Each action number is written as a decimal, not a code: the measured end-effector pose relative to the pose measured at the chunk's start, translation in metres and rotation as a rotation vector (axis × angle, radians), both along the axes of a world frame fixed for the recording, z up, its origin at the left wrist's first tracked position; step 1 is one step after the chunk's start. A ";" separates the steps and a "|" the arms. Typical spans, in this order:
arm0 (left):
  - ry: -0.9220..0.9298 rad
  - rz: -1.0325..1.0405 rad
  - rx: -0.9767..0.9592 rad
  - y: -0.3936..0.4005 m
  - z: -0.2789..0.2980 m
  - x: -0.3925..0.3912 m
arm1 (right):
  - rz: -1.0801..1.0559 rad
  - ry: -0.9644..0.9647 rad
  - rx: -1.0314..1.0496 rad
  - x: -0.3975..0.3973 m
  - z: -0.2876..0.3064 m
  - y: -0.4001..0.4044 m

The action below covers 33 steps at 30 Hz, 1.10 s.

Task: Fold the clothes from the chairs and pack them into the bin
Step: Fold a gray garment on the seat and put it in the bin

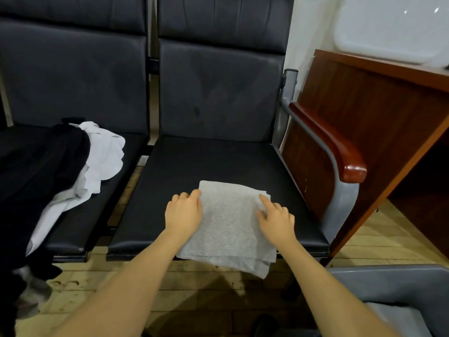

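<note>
A light grey garment [230,222], folded into a rough rectangle, lies on the black seat of the right chair [218,164], its near edge hanging over the seat front. My left hand [183,214] rests on its left edge with fingers curled at the far corner. My right hand [275,218] lies flat on its right side, index finger stretched toward the far right corner. On the left chair [114,203] lies a heap of black clothes [41,171] with a white garment [102,164] on it. A grey bin [398,288] shows at the bottom right.
A wooden armrest [340,152] bounds the right chair, with a dark wooden desk [379,113] behind it and a white lid-like object [393,27] on top. Black cloth hangs down to the tiled floor [199,285] at the left.
</note>
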<state>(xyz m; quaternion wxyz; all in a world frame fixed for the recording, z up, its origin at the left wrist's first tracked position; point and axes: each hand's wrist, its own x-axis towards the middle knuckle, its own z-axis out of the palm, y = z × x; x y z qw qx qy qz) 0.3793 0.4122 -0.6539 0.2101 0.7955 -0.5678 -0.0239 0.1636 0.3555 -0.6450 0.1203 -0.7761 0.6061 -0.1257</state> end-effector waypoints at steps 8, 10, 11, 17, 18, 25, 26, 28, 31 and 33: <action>0.099 -0.199 0.012 -0.010 -0.003 -0.012 | -0.009 -0.216 0.099 0.018 0.000 -0.011; 0.155 -0.215 -0.051 -0.003 0.005 -0.015 | 0.028 -0.294 0.071 0.010 0.005 -0.007; 0.187 -0.213 -0.092 0.001 0.011 -0.017 | 0.047 -0.356 0.053 0.005 0.008 -0.005; 0.296 -0.259 -0.279 0.023 0.051 -0.030 | 0.131 -0.460 -0.130 -0.016 0.055 0.014; 0.309 -0.266 -0.297 0.026 0.060 -0.034 | 0.133 -0.478 -0.157 -0.020 0.065 0.018; 0.297 -0.405 -0.429 0.037 0.130 -0.089 | 0.036 -0.521 -0.402 -0.075 0.128 0.048; 0.293 -0.435 -0.446 0.037 0.137 -0.101 | 0.021 -0.511 -0.431 -0.086 0.134 0.052; 0.292 -0.499 -0.472 0.038 0.148 -0.126 | -0.018 -0.491 -0.480 -0.110 0.144 0.059; 0.298 -0.577 -0.467 0.037 0.156 -0.167 | -0.104 -0.460 -0.510 -0.151 0.150 0.067; 0.300 -0.638 -0.449 0.037 0.151 -0.199 | -0.148 -0.437 -0.515 -0.182 0.146 0.076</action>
